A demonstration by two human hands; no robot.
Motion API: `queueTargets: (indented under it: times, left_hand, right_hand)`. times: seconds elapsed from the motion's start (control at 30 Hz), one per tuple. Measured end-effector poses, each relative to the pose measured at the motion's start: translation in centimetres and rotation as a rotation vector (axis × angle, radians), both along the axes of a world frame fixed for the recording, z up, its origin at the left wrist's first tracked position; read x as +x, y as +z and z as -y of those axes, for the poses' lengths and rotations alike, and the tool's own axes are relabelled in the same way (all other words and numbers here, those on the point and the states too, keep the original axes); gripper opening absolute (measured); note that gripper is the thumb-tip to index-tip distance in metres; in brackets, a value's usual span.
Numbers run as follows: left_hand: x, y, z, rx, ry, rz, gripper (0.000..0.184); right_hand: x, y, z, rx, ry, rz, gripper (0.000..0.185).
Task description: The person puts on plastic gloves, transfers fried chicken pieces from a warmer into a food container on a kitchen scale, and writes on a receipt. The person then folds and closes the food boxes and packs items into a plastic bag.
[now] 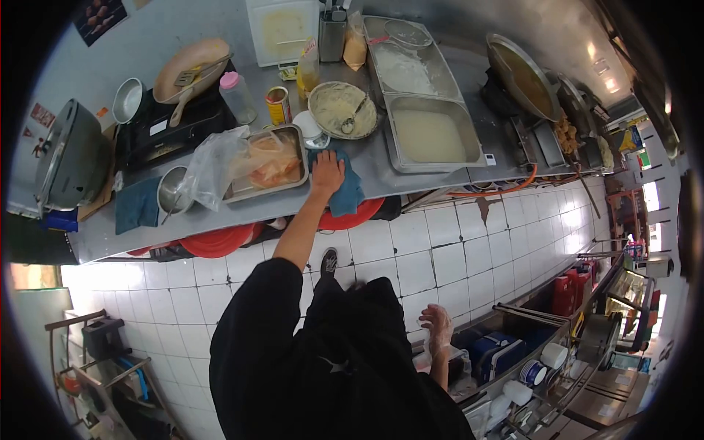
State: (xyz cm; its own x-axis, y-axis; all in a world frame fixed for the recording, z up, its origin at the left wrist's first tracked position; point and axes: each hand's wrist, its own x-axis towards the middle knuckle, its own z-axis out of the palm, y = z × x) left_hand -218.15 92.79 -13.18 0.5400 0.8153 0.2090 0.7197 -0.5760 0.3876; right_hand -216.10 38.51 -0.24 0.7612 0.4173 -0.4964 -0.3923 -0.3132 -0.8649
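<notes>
My left hand (328, 174) lies flat on a blue cloth (347, 192) at the counter's front edge, its fingers slightly spread. Part of the cloth hangs over the edge. Just left of it is a metal tray (302, 158) of raw meat (273, 158), partly covered by a clear plastic bag (216, 165). Behind the cloth stand a white round container (311, 130) and a bowl of pale batter (330, 105) with a spoon in it. My right hand (438, 328) hangs low at my side, whitish, with loosely bent fingers apart and nothing visible in them.
Right along the counter (455, 176) are a pan of pale liquid (425, 128), a flour tray (411, 70) and a large wok (524, 77). At left sit a frying pan (192, 66) and a small metal bowl (174, 189). Racks (528, 315) stand behind me.
</notes>
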Motion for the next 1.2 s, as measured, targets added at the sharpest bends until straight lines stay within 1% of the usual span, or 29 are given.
queueTargets:
  times: [0.03, 0.07, 0.1, 0.13, 0.27, 0.37, 0.47, 0.57, 0.67, 0.77, 0.87, 0.97, 1.07, 1.17, 1.2]
  left_hand:
    - [0.5, 0.0, -0.1, -0.017, 0.048, 0.018, 0.056]
    - [0.9, -0.3, -0.6, -0.007, 0.094, 0.04, 0.062]
    - [1.4, -0.6, -1.3, -0.027, 0.116, 0.028, 0.063]
    - [1.7, -0.9, -1.7, -0.046, 0.142, 0.019, 0.064]
    - [2.7, -1.0, -1.9, -0.017, 0.218, -0.018, 0.068]
    - [2.8, 0.2, -1.8, -0.107, 0.25, -0.014, 0.067]
    - [3.4, 0.7, -1.6, -0.161, 0.328, 0.003, 0.064]
    - [3.5, 0.6, -1.8, -0.202, 0.355, -0.014, 0.061]
    - [2.9, 0.6, -2.6, -0.28, 0.333, 0.075, 0.056]
    - [2.4, 1.2, -3.5, -0.308, 0.271, 0.001, 0.053]
    - [2.8, 1.9, -6.5, -0.29, 0.208, 0.246, 0.059]
    - [2.9, 3.2, -8.5, -0.504, 0.178, 0.276, 0.062]
    - [3.4, 2.8, -9.9, -0.45, 0.093, 0.138, 0.062]
    - [3.6, 3.7, -12.2, -0.307, 0.084, -0.142, 0.061]
    - [4.0, 4.6, -13.5, -0.29, 0.103, -0.305, 0.062]
  right_hand:
    - [0.8, 0.1, -1.4, -0.012, 0.01, -0.021, 0.047]
    - [1.8, -0.3, -2.6, -0.026, 0.023, -0.011, 0.046]
    - [2.9, -0.6, -4.1, -0.037, 0.041, 0.002, 0.046]
    - [3.9, -0.9, -5.5, -0.023, 0.024, -0.003, 0.042]
    - [9.5, -1.2, -11.2, -0.058, 0.183, 0.007, 0.045]
    - [14.2, -2.0, -14.6, -0.054, 0.353, 0.064, 0.045]
    - [17.1, -0.7, -18.2, -0.025, 0.378, 0.031, 0.04]
    - [19.6, -0.4, -20.4, -0.016, 0.463, 0.086, 0.038]
    - [20.6, -0.2, -22.1, 0.027, 0.504, 0.085, 0.039]
    - [20.8, -0.1, -23.4, 0.005, 0.595, 0.161, 0.039]
    - [20.9, -0.4, -24.2, -0.023, 0.64, 0.157, 0.038]
    - [21.0, -0.6, -24.4, -0.024, 0.653, 0.157, 0.037]
    - [21.0, -0.8, -24.1, -0.052, 0.611, 0.136, 0.036]
    - [20.7, -0.9, -23.8, 0.002, 0.583, 0.117, 0.033]
    - [20.8, -1.0, -23.8, 0.004, 0.578, 0.124, 0.032]
